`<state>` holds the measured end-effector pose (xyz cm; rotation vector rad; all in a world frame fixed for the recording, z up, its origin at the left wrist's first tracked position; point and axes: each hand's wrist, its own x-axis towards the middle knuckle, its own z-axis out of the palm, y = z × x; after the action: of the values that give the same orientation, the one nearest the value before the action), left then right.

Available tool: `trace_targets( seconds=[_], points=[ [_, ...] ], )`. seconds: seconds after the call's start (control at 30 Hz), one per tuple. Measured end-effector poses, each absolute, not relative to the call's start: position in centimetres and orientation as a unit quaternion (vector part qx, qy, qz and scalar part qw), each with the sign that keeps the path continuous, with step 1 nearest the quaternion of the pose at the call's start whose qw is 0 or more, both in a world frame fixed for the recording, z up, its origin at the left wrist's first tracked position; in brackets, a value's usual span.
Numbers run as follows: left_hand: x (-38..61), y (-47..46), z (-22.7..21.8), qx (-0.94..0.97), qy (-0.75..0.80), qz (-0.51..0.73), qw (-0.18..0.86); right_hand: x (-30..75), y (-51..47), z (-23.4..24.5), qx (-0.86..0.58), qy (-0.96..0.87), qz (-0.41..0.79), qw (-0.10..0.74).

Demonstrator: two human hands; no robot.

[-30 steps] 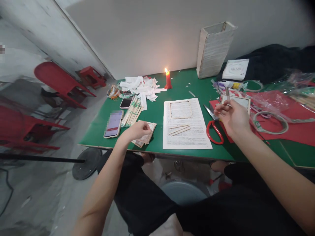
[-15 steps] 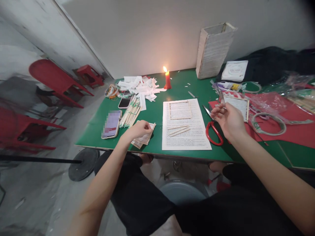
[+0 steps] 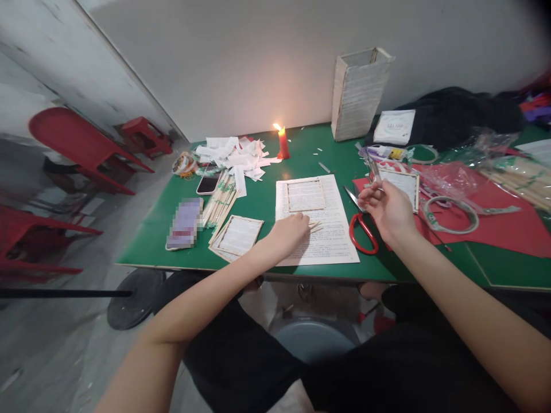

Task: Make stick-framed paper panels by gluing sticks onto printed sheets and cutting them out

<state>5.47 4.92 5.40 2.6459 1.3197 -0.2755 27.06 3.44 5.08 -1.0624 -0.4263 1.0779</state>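
My left hand is over a printed page, its fingers closed at the left ends of a few thin wooden sticks. Whether it grips one is hidden. Above those sticks, a stick-edged paper panel lies on the page. Similar panels are stacked on the table to the left. My right hand is raised with curled fingers around a slim greyish thing whose kind I cannot make out. Scissors with red handles lie just left of it.
A lit red candle stands near the wall, beside paper scraps. Bundled sticks and two phones are at left. A tall paper-covered box stands at the back. Red sheet, plastic wrap and a coiled cord are at right.
My left hand has moved right, from the stacked panels to the sticks on the page. My right hand stays beside the scissors. The whole view has shifted slightly.
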Motion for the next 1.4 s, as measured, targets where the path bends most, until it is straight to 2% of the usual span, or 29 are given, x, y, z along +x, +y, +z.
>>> trace_targets(
  seconds=[0.13, 0.4, 0.53, 0.67, 0.77, 1.03, 1.17, 1.27, 1.4],
  points=[
    [5.4, 4.8, 5.0, 0.886, 0.445, -0.107, 0.066, 26.4, 3.2, 5.0, -0.494, -0.204, 0.489, 0.690],
    [5.1, 4.1, 6.7, 0.886, 0.445, -0.120, 0.052, 23.0, 2.1, 4.2, -0.512, -0.273, 0.571, 0.580],
    [1.3, 4.3, 7.8, 0.876, 0.474, -0.073, 0.041, 22.0, 1.8, 3.7, -0.496, -0.282, 0.614, 0.546],
    [-1.6, 5.5, 8.4, 0.810, 0.561, 0.017, 0.168, 21.9, 1.9, 3.3, -0.493, -0.270, 0.613, 0.555],
    [-1.6, 6.5, 8.1, 0.771, 0.591, 0.037, 0.236, 22.2, 2.2, 3.2, -0.490, -0.267, 0.610, 0.563],
    [-1.1, 7.6, 6.7, 0.752, 0.612, 0.023, 0.243, 23.4, 2.3, 3.5, -0.491, -0.271, 0.602, 0.568],
    [-1.2, 7.3, 6.8, 0.772, 0.602, 0.030, 0.201, 23.5, 2.3, 3.8, -0.494, -0.268, 0.590, 0.579],
    [-0.1, 6.3, 6.3, 0.817, 0.551, 0.078, 0.151, 23.8, 2.3, 3.8, -0.504, -0.274, 0.574, 0.584],
    [2.2, 4.7, 5.2, 0.873, 0.445, 0.080, 0.185, 24.7, 2.6, 3.7, -0.501, -0.325, 0.521, 0.610]
  ],
)
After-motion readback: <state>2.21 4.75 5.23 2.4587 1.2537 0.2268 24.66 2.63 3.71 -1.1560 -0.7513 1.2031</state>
